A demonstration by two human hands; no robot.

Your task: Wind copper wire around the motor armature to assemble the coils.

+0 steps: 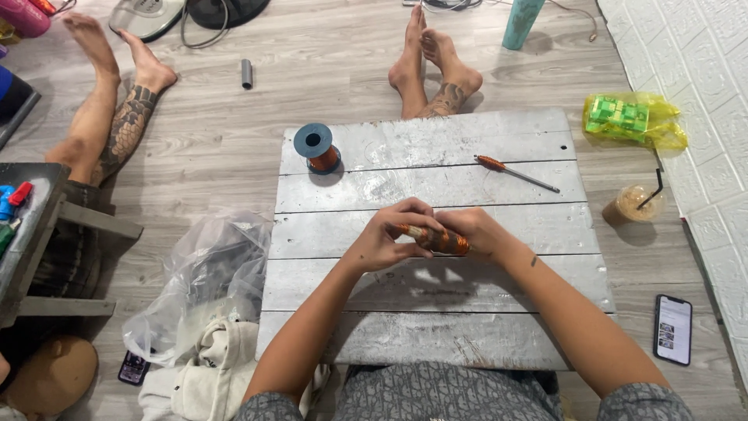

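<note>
Both hands, left [382, 238] and right [475, 231], pinch a copper-wound coil [435, 239].

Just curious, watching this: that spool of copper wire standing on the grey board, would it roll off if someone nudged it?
Probably not while the spool stands on its flat end on the board. Tipped onto its side, its round flanges would likely let it roll. Wound with copper wire, it is probably heavy for its size.
</note>
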